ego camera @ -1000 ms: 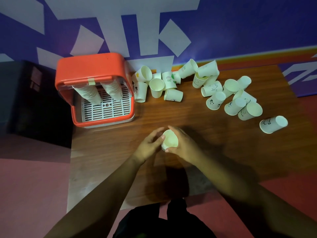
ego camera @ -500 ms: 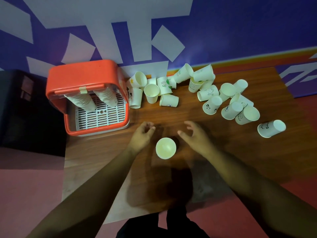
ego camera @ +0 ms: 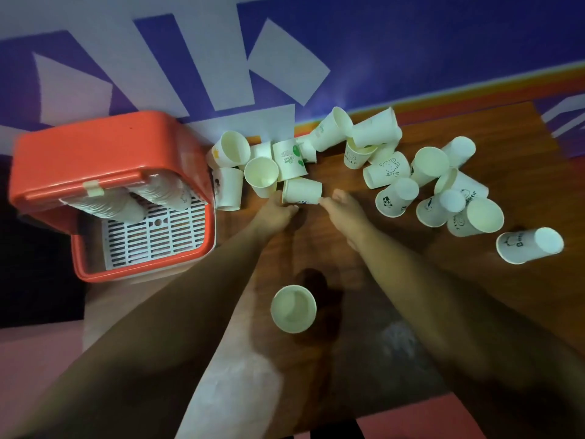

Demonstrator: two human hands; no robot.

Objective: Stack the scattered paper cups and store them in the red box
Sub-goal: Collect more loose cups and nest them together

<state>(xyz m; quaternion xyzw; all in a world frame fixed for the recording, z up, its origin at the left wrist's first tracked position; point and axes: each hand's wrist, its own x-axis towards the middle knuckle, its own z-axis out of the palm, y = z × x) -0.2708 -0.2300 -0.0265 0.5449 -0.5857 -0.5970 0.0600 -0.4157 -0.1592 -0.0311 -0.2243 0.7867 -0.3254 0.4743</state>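
Left hand [ego camera: 278, 211], right hand [ego camera: 344, 208] touch lying cup [ego camera: 303, 191], grip unclear | cups [ego camera: 261, 176] crowd behind

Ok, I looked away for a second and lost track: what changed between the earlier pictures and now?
Both hands let go of the upright cup, which now stands alone on the table. The left hand and right hand moved forward to either end of a lying cup; a grip is not clear. The red box and scattered cups stayed put.
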